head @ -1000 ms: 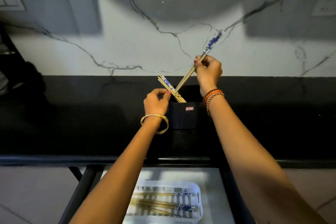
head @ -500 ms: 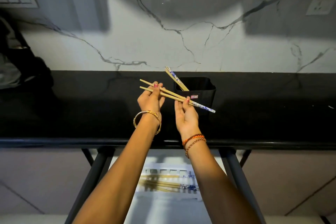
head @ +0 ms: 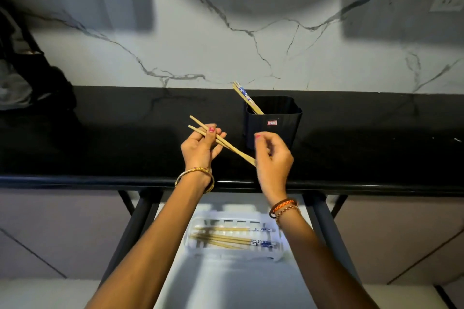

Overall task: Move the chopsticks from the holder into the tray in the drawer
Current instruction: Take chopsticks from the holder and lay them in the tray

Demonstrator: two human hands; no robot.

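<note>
A black counter (head: 100,133) spans the view, with the open drawer (head: 226,283) at 6 o'clock holding a white tray (head: 276,246) of chopsticks (head: 221,238). The dark holder (head: 273,128), at 1 o'clock from the hands, keeps a few sticks (head: 247,98). The left hand (head: 200,148) pinches a pair of chopsticks (head: 233,149); the right hand (head: 273,160) covers their far ends, its grip unclear.

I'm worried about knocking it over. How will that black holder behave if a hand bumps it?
The black holder looks tall and thin-walled, so probably light. Only a few chopsticks remain, leaning left, so it may tip or slide on the glossy black counter.
</note>
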